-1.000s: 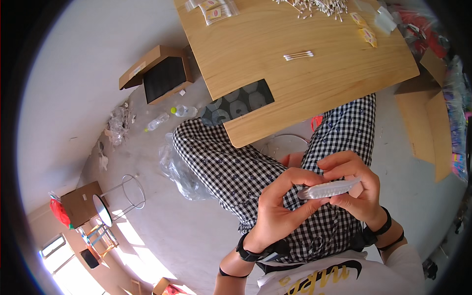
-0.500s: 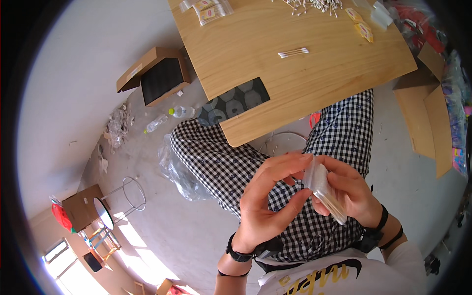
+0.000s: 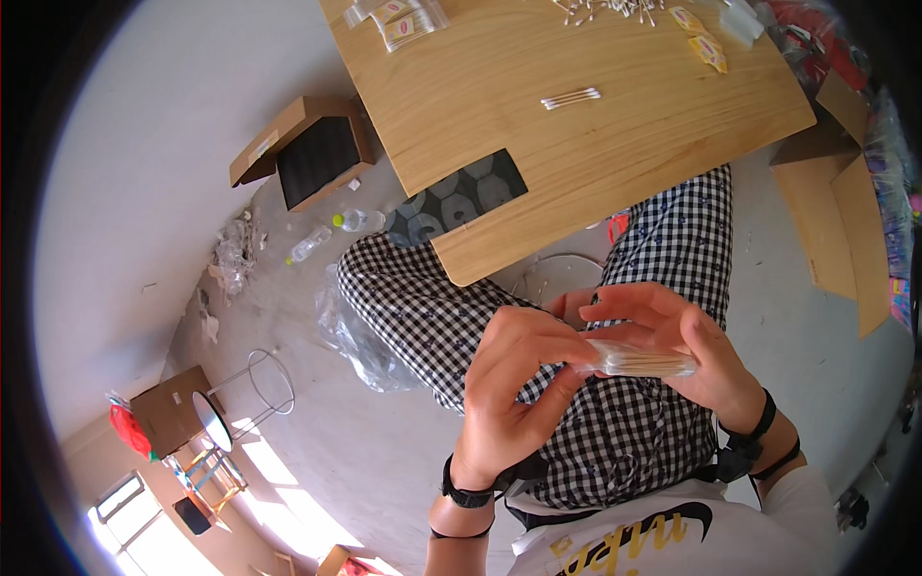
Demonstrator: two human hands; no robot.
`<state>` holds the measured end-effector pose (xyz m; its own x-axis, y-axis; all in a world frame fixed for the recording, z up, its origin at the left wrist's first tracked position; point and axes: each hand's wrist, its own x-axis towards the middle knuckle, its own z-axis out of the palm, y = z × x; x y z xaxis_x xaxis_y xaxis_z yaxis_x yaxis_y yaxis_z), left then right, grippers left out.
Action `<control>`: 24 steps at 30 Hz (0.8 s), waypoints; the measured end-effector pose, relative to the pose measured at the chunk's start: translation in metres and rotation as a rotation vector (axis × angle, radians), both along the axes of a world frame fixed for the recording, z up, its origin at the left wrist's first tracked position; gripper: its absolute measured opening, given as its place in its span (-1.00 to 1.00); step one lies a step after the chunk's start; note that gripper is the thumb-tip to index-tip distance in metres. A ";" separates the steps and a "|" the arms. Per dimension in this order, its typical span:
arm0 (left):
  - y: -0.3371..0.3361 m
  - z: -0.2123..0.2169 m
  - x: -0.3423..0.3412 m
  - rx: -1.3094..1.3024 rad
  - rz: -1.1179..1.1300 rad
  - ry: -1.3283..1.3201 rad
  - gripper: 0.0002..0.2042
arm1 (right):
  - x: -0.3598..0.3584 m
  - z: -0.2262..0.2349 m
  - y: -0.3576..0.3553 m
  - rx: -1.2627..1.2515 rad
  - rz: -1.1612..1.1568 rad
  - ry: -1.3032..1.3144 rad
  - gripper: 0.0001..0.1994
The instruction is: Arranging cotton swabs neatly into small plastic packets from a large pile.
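Observation:
A small clear plastic bag of cotton swabs (image 3: 645, 362) lies level between my hands, above my lap. My left hand (image 3: 523, 384) pinches the bag's left end between thumb and fingers. Around the right end curves my right hand (image 3: 720, 370), its palm against the bag and its fingers bent beyond it; their tips are partly hidden. On the wooden table (image 3: 595, 163) a few loose cotton swabs (image 3: 570, 98) lie side by side. A heap of swabs (image 3: 610, 10) is at the table's far edge, with filled bags (image 3: 411, 26) to its left and yellow paper labels (image 3: 709, 53) to its right.
Clear plastic bags (image 3: 741, 21) lie at the table's far right corner. Open cardboard boxes stand on the floor to the left (image 3: 322, 154) and right (image 3: 816, 221). Left of my legs are plastic bottles (image 3: 360, 221), crumpled plastic (image 3: 360, 336) and an overturned round stool (image 3: 213, 420).
The bag has swung from tilted to level, its swabs now pointing right. My right hand has turned, its fingers lifting and spreading beyond the bag. My left hand stays at the bag's left end.

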<state>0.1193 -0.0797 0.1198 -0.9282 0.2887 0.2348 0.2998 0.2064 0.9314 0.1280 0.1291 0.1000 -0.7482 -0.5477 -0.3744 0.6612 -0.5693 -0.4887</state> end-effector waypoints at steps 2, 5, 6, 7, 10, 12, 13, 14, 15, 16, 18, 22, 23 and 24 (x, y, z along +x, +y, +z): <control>0.004 -0.001 0.007 0.053 0.137 -0.132 -0.88 | -0.003 0.002 0.005 0.231 0.029 0.450 -0.23; 0.005 -0.007 0.012 0.032 0.163 -0.063 -0.84 | -0.006 0.013 0.004 0.457 0.079 0.605 -0.32; 0.006 -0.007 0.014 0.026 0.163 -0.064 -0.84 | -0.007 0.014 0.004 0.649 0.147 0.740 -0.38; 0.008 -0.006 0.015 0.034 0.178 -0.056 -0.82 | -0.006 0.016 -0.001 0.728 0.117 0.765 -0.53; 0.015 -0.008 0.022 0.136 0.236 -0.054 -0.79 | -0.005 0.015 -0.005 0.804 0.095 0.842 -0.63; 0.014 -0.013 0.024 0.230 0.280 -0.057 -0.78 | -0.001 0.019 -0.007 0.847 0.080 0.860 -0.65; 0.012 -0.015 0.023 0.158 0.266 0.014 -0.77 | -0.001 0.020 -0.008 0.889 0.064 0.875 -0.67; 0.011 -0.017 0.022 0.086 0.251 0.086 -0.75 | 0.000 0.018 -0.008 0.887 0.063 0.874 -0.67; 0.012 -0.016 0.022 0.084 0.250 0.086 -0.75 | 0.000 0.014 -0.009 0.920 0.006 1.002 -0.64; 0.013 -0.014 0.023 0.076 0.262 0.055 -0.75 | 0.000 0.012 -0.009 0.953 -0.052 1.132 -0.61; 0.015 -0.011 0.026 0.069 0.272 0.025 -0.75 | -0.001 0.013 -0.012 1.012 -0.095 1.173 -0.62; 0.017 -0.003 0.031 0.201 0.268 -0.241 -0.77 | 0.000 0.013 -0.014 1.157 -0.159 1.237 -0.58; 0.017 -0.002 0.032 0.244 0.265 -0.316 -0.77 | -0.001 0.014 -0.015 1.154 -0.155 1.238 -0.58; 0.018 -0.001 0.032 0.244 0.270 -0.316 -0.77 | -0.001 0.015 -0.015 1.196 -0.172 1.272 -0.58</control>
<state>0.1517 -0.0621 0.1191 -0.9992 -0.0005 -0.0400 -0.0400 0.0016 0.9992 0.1268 0.1140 0.1147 -0.8847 -0.3230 0.3360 -0.4549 0.4417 -0.7733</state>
